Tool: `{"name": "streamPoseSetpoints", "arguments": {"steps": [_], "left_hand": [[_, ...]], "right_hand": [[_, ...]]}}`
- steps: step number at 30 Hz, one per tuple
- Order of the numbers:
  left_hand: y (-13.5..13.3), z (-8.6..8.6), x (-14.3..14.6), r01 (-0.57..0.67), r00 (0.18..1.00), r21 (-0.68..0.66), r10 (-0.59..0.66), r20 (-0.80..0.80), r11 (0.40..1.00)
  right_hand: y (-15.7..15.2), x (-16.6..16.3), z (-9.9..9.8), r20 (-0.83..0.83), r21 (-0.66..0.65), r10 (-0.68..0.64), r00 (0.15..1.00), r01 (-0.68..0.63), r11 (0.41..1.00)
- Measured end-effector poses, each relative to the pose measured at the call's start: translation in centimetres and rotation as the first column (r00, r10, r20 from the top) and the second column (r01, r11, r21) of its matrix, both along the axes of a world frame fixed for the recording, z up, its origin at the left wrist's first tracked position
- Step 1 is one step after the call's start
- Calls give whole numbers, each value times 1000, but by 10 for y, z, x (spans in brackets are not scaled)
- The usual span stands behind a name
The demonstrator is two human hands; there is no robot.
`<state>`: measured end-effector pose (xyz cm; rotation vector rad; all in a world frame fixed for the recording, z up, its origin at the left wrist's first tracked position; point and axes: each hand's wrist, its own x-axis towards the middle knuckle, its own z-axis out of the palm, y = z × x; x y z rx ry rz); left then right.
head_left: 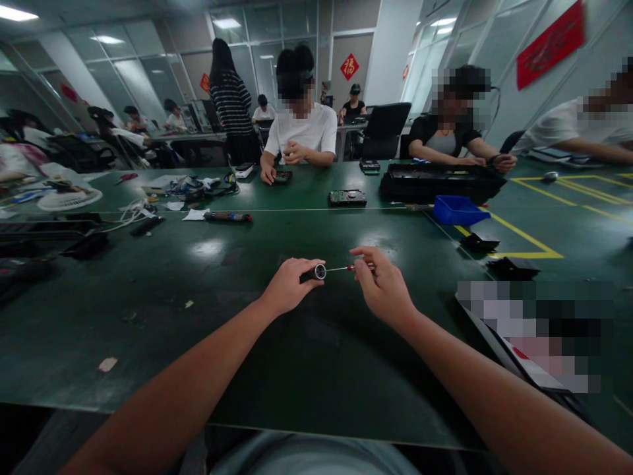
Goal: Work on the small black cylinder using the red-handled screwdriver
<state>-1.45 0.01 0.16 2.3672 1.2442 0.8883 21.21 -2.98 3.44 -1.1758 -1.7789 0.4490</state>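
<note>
My left hand [289, 285] is closed around a dark cylindrical part [311, 273] whose pale round rim and hollow end face right and toward me. In my right hand [383, 284] is a screwdriver [352, 267] with a red-tinted handle and a thin metal shaft. The shaft points left, and its tip is at the ring-shaped end of the cylinder; whether it touches a screw is too small to see. Both hands are just above the green table [316, 369]. My fingers hide most of the handle and the cylinder's far end.
Across the table, a person [301, 135] handles a small device. Beyond my hands lies a hard drive [347, 197]. To the right are a long black housing [440, 183], a blue tray [459, 210] and black brackets [512, 268]. An electric screwdriver [228, 216] and cables [190, 187] lie left.
</note>
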Motion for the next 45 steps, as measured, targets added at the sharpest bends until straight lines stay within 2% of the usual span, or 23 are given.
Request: {"name": "streamPoseSetpoints", "arguments": {"steps": [5, 8, 12, 15, 17, 19, 20, 21, 23, 25, 28, 33, 41, 43, 45], "left_hand": [[0, -1, 1, 33, 999, 10, -33, -22, 999], [-2, 1, 3, 22, 1000, 3, -22, -7, 1000], [-4, 5, 5, -21, 999, -21, 21, 33, 1000], [-3, 8, 3, -2, 998, -1, 2, 64, 1000], [-1, 10, -1, 23, 999, 25, -24, 26, 999], [2, 11, -4, 28, 999, 40, -26, -44, 999], [3, 12, -5, 20, 997, 40, -17, -73, 999], [3, 12, -6, 10, 996, 35, -6, -93, 999], [4, 11, -6, -11, 994, 14, 13, -113, 1000], [3, 10, -5, -20, 993, -1, 20, -119, 1000], [2, 9, -2, -15, 993, -4, 15, -115, 1000], [1, 8, -1, -8, 994, -3, 8, -113, 1000], [-1, 9, 0, -8, 995, -4, 7, -99, 1000], [-1, 8, 0, -14, 995, -3, 14, -100, 1000], [-1, 7, -1, -19, 995, 2, 20, -95, 1000]], "right_hand": [[-1, 1, -4, -28, -12, 28, 999, -28, 1000], [1, -1, -9, -220, -41, -14, 975, 5, 999], [7, -7, -17, -513, -163, -34, 858, -58, 985], [13, -9, -18, -708, -246, -68, 703, -155, 957], [16, -9, -17, -803, -326, -124, 584, -254, 911], [19, -7, -17, -816, -439, -201, 543, -353, 826], [20, -6, -17, -813, -460, -236, 532, -338, 821], [22, -5, -18, -807, -465, -252, 534, -313, 828], [23, -3, -19, -794, -423, -239, 559, -227, 877], [23, -3, -21, -771, -352, -184, 610, -168, 921], [21, -4, -22, -706, -271, -101, 701, -135, 953], [16, -4, -21, -544, -196, -17, 839, -108, 975], [9, -4, -12, -394, -154, -39, 918, -24, 988], [6, -3, -7, -292, -162, -72, 954, 25, 986], [3, -3, -2, -149, -168, -165, 975, 140, 976]]}}
